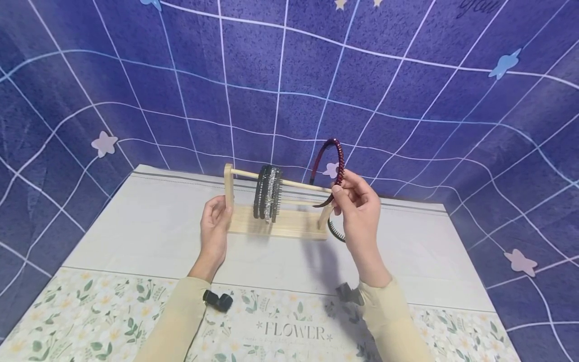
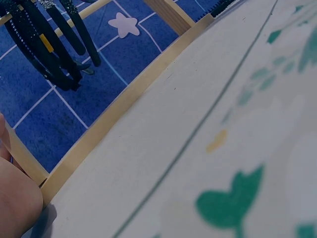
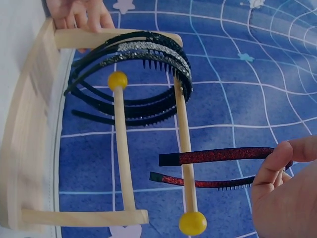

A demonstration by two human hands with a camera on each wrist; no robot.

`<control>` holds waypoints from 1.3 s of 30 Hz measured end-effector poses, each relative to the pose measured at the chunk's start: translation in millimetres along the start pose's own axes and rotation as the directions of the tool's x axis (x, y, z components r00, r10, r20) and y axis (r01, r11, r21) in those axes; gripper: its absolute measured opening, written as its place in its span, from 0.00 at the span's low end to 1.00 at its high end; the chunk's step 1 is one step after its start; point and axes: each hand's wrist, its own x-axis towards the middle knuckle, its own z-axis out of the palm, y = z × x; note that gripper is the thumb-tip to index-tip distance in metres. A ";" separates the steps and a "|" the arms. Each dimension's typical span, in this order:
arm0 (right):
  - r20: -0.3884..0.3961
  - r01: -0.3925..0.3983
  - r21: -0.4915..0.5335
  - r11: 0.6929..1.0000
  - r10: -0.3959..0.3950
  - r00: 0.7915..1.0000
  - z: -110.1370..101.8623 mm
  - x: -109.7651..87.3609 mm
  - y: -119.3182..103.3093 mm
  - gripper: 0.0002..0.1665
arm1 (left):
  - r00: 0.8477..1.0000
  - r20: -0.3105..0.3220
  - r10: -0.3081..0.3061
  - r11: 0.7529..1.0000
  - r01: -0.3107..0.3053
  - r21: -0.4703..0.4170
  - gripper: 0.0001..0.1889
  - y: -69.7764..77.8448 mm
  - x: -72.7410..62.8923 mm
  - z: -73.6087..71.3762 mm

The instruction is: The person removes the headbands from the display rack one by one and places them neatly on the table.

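A dark red, glittery headband (image 1: 340, 156) is pinched between the thumb and fingers of my right hand (image 1: 362, 211). Its open ends point left, near the right end of the upper rod (image 3: 192, 198), which has a yellow ball tip. Several black and silver headbands (image 3: 148, 47) hang together on the wooden rack, left of its middle. My left hand (image 1: 214, 223) grips the left upright (image 1: 228, 188) of that rack, the thumb along its front; in the left wrist view only part of this hand shows. The rack's wooden base (image 1: 294, 223) stands on the table.
A dark toothed headband (image 1: 335, 231) lies on the table behind the rack's right upright, partly hidden. A second rod (image 3: 123, 148) with a yellow ball (image 3: 117, 81) runs beside the upper one. A white and floral cloth (image 1: 271, 271) covers the table. Blue patterned fabric (image 1: 253, 65) rises behind.
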 end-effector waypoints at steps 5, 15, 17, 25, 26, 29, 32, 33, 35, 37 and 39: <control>-0.014 0.010 0.016 1.000 -0.010 1.000 -5.2 3.4 -2.0 0.19 | 1.000 -0.007 0.007 1.000 -0.007 -0.008 0.16 -1.0 0.5 -0.4; -0.067 0.017 0.027 0.999 -0.015 0.998 -17.7 9.7 -4.3 0.19 | 1.000 -0.009 0.004 1.000 -0.004 -0.022 0.15 -0.2 0.4 1.1; -0.072 0.013 0.029 1.000 -0.011 0.997 -20.1 10.2 -4.6 0.19 | 1.000 -0.009 0.002 1.000 -0.003 -0.022 0.15 0.0 0.4 1.3; -0.084 0.018 -0.003 1.000 -0.018 0.996 -31.5 12.2 -2.9 0.19 | 1.000 -0.004 -0.002 1.000 0.002 -0.016 0.16 -0.4 0.2 0.5; -0.086 0.016 -0.004 1.000 -0.016 0.996 -32.8 12.3 -2.7 0.19 | 1.000 -0.003 0.000 1.000 0.000 -0.017 0.16 -0.5 0.4 0.6; -0.088 0.007 -0.005 1.000 -0.008 0.996 -36.5 12.7 -1.8 0.19 | 1.000 -0.004 0.001 1.000 -0.001 -0.023 0.16 -0.6 0.4 0.5; -0.087 -0.002 -0.010 1.000 0.001 0.996 -41.4 13.6 -0.2 0.19 | 1.000 -0.004 0.001 1.000 -0.001 -0.028 0.16 0.0 0.0 0.8; -0.086 -0.006 -0.015 1.000 0.005 0.996 -43.4 13.9 0.5 0.19 | 1.000 -0.005 0.001 1.000 -0.001 -0.029 0.16 0.1 -0.1 0.8; -0.084 -0.015 -0.027 1.000 0.013 0.996 -48.0 14.4 1.8 0.20 | 1.000 -0.008 0.003 1.000 -0.004 -0.030 0.16 0.1 0.0 1.0; -0.086 -0.025 -0.041 0.999 0.021 0.996 -52.9 14.5 3.3 0.21 | 1.000 -0.012 0.007 0.999 -0.007 -0.036 0.15 -0.3 0.1 0.8; -0.089 -0.034 -0.060 0.998 0.028 0.996 -58.0 14.6 5.0 0.21 | 1.000 -0.011 0.006 0.999 -0.007 -0.038 0.15 -0.1 0.2 0.6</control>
